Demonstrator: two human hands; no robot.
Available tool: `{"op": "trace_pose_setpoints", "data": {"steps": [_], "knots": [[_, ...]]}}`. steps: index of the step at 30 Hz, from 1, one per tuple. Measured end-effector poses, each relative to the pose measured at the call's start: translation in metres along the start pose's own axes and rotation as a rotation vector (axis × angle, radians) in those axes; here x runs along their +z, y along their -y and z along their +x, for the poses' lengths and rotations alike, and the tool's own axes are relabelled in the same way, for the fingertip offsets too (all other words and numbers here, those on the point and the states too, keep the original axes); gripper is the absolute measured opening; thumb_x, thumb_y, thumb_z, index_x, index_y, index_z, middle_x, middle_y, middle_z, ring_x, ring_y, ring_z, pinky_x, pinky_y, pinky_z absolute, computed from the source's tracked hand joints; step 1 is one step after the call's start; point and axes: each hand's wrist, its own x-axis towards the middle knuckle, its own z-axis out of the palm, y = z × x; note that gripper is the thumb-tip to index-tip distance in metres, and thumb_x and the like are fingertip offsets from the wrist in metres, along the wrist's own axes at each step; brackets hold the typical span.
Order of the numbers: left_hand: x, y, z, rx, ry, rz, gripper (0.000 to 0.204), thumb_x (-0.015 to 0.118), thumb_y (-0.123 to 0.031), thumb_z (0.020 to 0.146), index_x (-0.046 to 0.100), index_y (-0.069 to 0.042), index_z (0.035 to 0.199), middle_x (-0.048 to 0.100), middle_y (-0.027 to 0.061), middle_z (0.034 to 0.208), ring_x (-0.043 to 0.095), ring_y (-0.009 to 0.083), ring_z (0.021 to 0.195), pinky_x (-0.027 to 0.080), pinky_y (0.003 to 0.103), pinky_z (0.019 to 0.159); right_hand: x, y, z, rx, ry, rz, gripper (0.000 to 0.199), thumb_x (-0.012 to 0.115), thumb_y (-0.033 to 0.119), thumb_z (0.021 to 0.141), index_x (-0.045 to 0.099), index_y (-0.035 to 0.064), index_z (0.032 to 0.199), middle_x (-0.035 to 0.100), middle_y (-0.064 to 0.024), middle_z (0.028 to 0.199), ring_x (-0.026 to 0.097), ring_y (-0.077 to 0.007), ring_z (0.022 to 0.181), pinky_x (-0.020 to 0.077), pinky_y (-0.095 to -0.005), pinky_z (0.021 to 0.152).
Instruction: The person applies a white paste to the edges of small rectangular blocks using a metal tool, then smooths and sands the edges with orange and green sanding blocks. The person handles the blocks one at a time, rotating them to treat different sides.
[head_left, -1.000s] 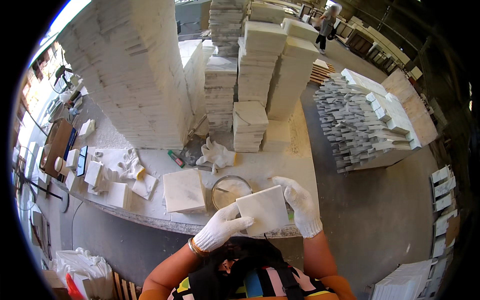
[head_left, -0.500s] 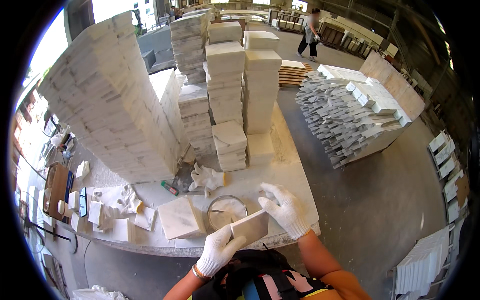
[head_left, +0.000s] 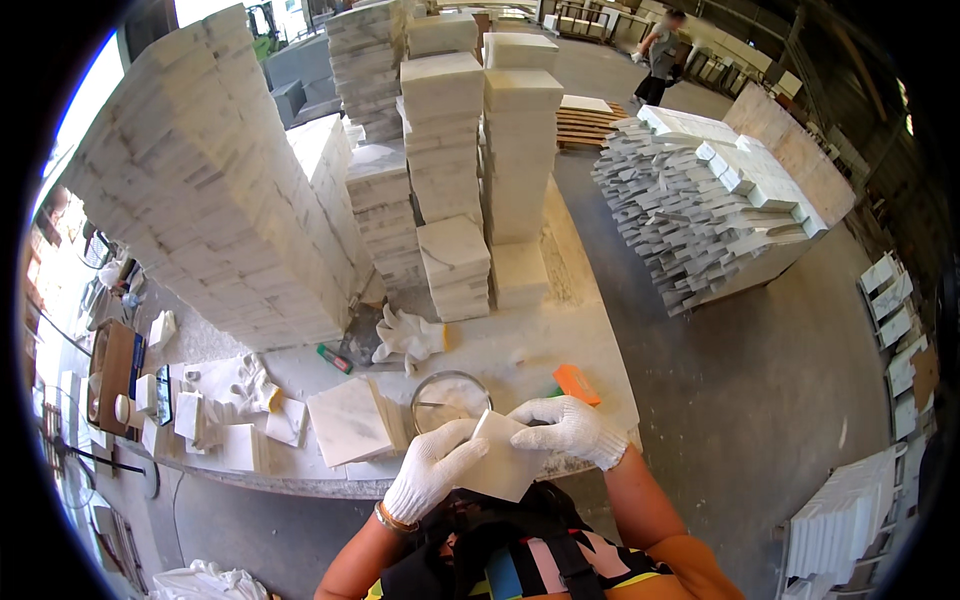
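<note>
Close to the person's chest, in the head view, both gloved hands grasp a white square tile (head_left: 503, 462) held tilted over the near edge of the desk (head_left: 520, 350). The left hand (head_left: 432, 470) clasps its left edge, and the right hand (head_left: 566, 428) grips its upper right corner. Just beyond the tile a round glass bowl (head_left: 447, 397) sits on the desk, with a flat marble tile (head_left: 347, 421) to its left, an orange block (head_left: 577, 384) to its right and spare white gloves (head_left: 408, 338) farther back, near tall stacks of tiles (head_left: 440, 150).
</note>
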Motion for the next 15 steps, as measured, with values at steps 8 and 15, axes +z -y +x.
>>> {"op": "trace_pose_setpoints", "data": {"steps": [8, 15], "knots": [[-0.001, 0.008, 0.013, -0.011, -0.048, -0.206, 0.039, 0.062, -0.024, 0.102, 0.065, 0.003, 0.13, 0.068, 0.0058, 0.118, 0.062, 0.0128, 0.104, 0.052, 0.028, 0.09, -0.008, -0.016, 0.005, -0.162, -0.181, 0.042, 0.034, 0.073, 0.022, 0.096, 0.07, -0.0045, 0.118, 0.072, -0.0058, 0.106, 0.065, -0.0122, 0.098, 0.0524, -0.0291, 0.087], [0.006, 0.028, 0.019, -0.033, -0.12, -0.293, 0.041, 0.061, -0.023, 0.102, 0.063, 0.003, 0.133, 0.069, 0.0088, 0.118, 0.064, 0.015, 0.104, 0.053, 0.031, 0.089, -0.017, -0.014, 0.0, -0.131, -0.31, 0.126, 0.03, 0.072, 0.02, 0.096, 0.072, -0.0043, 0.114, 0.073, -0.0059, 0.104, 0.065, -0.0118, 0.097, 0.0514, -0.0284, 0.087]]}}
